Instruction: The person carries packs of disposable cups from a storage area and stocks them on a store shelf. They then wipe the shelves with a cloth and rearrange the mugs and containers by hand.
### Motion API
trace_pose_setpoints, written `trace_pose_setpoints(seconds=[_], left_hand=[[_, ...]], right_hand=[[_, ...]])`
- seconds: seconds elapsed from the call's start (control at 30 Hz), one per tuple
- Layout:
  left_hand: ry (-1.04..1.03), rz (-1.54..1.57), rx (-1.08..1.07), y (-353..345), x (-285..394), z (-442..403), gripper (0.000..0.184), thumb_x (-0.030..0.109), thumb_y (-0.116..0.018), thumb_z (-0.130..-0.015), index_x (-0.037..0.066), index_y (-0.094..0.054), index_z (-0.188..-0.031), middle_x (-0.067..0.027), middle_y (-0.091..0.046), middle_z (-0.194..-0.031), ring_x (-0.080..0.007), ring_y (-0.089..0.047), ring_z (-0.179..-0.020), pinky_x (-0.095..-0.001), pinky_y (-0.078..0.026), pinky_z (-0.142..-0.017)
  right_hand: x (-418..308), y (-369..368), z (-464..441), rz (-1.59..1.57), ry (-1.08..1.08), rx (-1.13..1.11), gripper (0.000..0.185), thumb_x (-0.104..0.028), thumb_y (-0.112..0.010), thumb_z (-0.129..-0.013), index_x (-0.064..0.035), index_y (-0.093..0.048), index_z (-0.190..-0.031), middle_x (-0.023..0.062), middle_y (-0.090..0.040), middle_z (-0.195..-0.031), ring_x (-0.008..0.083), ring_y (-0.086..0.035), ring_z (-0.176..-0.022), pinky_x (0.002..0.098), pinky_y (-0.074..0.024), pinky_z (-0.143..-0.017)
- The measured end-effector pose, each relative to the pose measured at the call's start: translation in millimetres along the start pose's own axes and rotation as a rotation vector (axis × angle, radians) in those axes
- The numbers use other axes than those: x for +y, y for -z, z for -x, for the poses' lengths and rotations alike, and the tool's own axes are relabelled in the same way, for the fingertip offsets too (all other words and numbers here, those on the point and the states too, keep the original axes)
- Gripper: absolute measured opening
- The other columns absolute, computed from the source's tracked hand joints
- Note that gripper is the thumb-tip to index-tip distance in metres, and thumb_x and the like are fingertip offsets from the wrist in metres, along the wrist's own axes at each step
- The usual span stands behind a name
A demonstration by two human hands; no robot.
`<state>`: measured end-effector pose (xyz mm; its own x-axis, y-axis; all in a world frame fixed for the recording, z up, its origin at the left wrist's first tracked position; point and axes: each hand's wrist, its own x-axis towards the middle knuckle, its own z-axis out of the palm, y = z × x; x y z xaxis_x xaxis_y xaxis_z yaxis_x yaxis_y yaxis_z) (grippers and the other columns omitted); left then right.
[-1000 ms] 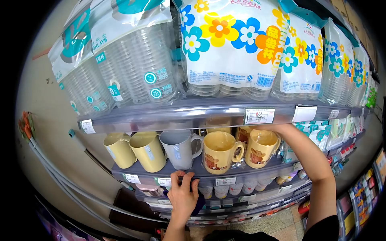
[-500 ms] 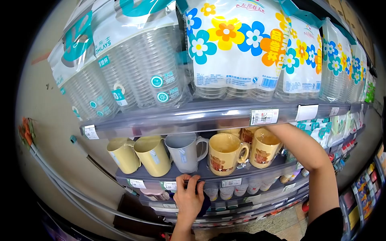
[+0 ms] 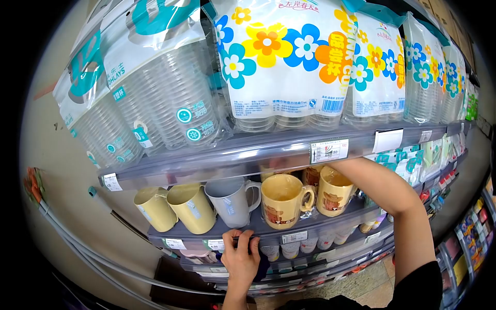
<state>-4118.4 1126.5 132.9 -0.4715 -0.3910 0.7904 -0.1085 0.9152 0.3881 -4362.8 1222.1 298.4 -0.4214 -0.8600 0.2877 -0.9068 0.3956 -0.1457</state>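
My left hand [image 3: 241,258] is at the front edge of the mug shelf [image 3: 268,233], its fingers curled against the edge below the grey mug [image 3: 230,201]. A dark blue cloth-like bundle [image 3: 262,267] shows beside and behind the palm, seemingly in its grip. My right forearm [image 3: 385,183] reaches in under the upper shelf, behind the yellow mugs with a cartoon print, one in front [image 3: 281,202] and one to its right [image 3: 333,192]. The right hand itself is hidden there. Two plain yellow mugs [image 3: 191,209] stand left of the grey one.
Above, the upper shelf [image 3: 222,157] holds bagged clear plastic cups [image 3: 170,93] and flower-printed cup packs [image 3: 284,67]. Lower shelves carry patterned cups [image 3: 309,243]. Grey pipes [image 3: 93,253] run along the wall at left. Another goods rack [image 3: 467,237] stands at right.
The view has shifted slightly, so the shelves sit a little lower and further left. My left hand stays at the shelf edge, and my right arm still reaches behind the mugs.
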Motion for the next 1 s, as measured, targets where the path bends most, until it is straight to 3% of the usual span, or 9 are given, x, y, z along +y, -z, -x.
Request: trace_pose_setpoints(seconds=[0.5,1.0], left_hand=[[0.009,0.026,0.003,-1,-2,1,0.019,0.013,-0.074,-0.078,0.01,-0.065,-0.094,-0.0091,-0.052,-0.095,-0.0245,-0.06,-0.062,-0.0358,-0.047,-0.048],[0.037,0.065,-0.013,-2,-7,4,0.019,0.013,-0.074,-0.077,0.011,-0.066,-0.094,-0.0082,-0.052,-0.095,-0.023,-0.059,-0.06,-0.0335,-0.047,-0.047]], right_hand=[[35,15,14,-0.029,-0.091,0.016,0.044,-0.033,-0.058,-0.091,-0.0081,-0.053,-0.127,0.0189,-0.059,-0.121,0.0327,-0.058,-0.111,0.0403,-0.0472,-0.091],[27,31,26,-0.038,-0.072,0.02,0.046,-0.034,-0.058,-0.092,-0.0083,-0.051,-0.129,0.0183,-0.058,-0.124,0.0322,-0.057,-0.113,0.0396,-0.0466,-0.093]])
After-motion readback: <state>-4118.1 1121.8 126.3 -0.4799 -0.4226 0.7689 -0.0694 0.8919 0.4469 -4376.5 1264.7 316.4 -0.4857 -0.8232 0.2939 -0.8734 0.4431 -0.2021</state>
